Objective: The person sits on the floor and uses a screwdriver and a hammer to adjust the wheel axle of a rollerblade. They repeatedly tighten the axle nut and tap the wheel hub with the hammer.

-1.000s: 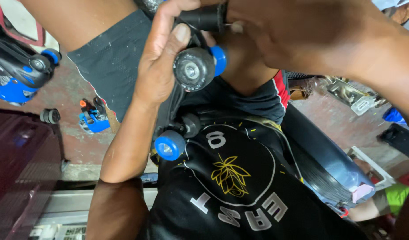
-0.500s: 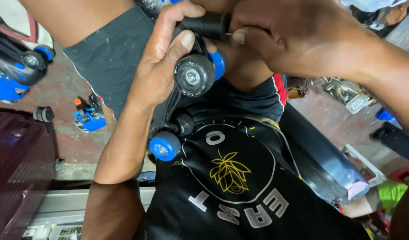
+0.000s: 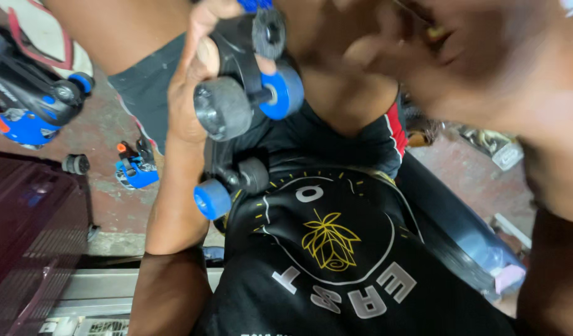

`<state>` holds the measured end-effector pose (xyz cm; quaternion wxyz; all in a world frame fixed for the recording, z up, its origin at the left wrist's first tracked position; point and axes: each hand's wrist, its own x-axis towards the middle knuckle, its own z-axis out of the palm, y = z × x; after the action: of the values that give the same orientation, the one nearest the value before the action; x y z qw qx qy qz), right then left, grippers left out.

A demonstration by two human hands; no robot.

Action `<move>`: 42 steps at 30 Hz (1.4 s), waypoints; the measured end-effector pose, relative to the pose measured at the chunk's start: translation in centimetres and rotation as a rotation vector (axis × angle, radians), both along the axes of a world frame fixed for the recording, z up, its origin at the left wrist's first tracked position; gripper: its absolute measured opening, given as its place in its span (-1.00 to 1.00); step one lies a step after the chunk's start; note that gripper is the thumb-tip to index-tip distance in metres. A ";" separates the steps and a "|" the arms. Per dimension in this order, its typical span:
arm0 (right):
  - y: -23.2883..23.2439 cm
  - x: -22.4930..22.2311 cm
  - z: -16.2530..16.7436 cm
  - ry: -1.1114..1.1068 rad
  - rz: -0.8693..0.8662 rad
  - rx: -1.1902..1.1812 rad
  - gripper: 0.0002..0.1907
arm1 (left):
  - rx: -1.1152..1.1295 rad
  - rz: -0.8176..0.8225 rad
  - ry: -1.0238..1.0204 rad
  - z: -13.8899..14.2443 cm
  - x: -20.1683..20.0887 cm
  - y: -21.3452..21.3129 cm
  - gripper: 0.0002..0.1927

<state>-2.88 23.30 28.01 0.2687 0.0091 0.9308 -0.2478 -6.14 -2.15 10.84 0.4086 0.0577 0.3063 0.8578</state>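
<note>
Two hands are seen close to the camera in the upper half of the frame. A black roller skate frame with dark grey and blue wheels (image 3: 236,112) is gripped by the left hand (image 3: 190,87), whose fingers are wrapped around the upper left part of the frame, just left of the large dark grey wheel (image 3: 223,107). Beside that wheel, on the same axle, a blue wheel (image 3: 281,92) is seen edge-on. Lower down, near the middle left of the frame, a second pair is carried by the same skate frame: a blue wheel (image 3: 211,199) and a dark grey one (image 3: 252,175), lying against the black printed shirt (image 3: 336,261) of the person.

The right hand (image 3: 479,68) is shown in the upper right, strongly blurred; whether anything is held in it, or how far it is closed, cannot be told.

At the upper left edge another black and blue roller skate (image 3: 31,99) is seen. On the reddish concrete floor (image 3: 106,180) below it, a small blue and black tool (image 3: 136,169) and a loose dark wheel (image 3: 76,164) are lying, near each other but apart. A dark maroon surface (image 3: 25,230) fills the lower left.
</note>
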 end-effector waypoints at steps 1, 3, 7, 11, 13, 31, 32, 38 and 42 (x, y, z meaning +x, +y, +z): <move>-0.5 0.1 -0.5 0.177 0.056 -0.085 -0.63 | 0.083 -0.001 -0.041 0.0 0.0 0.1 -0.50; -1.2 -0.2 -1.8 0.448 0.161 -0.147 -0.53 | 0.255 -0.023 -0.115 0.1 0.1 0.5 -0.52; -3.2 -0.5 -4.2 0.741 0.261 -0.064 -0.53 | 0.149 -0.005 -0.485 0.5 0.9 0.4 -0.36; -3.4 -0.6 -4.4 0.766 0.316 -0.050 -0.55 | 0.313 -0.078 -0.290 0.2 1.4 0.0 -0.46; -3.0 -0.4 -4.4 0.774 0.359 -0.032 -0.54 | 0.271 -0.082 -0.252 -0.1 1.6 0.0 -0.42; -2.8 1.1 -6.2 0.763 0.214 -0.183 -0.60 | 0.197 -0.133 -0.161 -0.1 1.1 -0.4 -0.41; -2.8 1.0 -6.2 0.760 0.217 -0.215 -0.60 | 0.213 -0.131 -0.171 -0.1 1.2 -0.5 -0.41; -3.6 -0.3 -4.1 0.718 0.263 -0.336 -0.63 | 0.284 -0.092 -0.362 0.7 1.6 -1.1 -0.39; -5.4 -1.5 -2.4 0.702 0.275 -0.357 -0.61 | 0.333 -0.096 -0.364 1.0 1.5 -1.2 -0.40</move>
<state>-4.37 17.93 25.58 -0.0372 -0.2469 0.9008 -0.3551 -4.60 -3.37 11.89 0.4820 -0.0166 0.0789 0.8724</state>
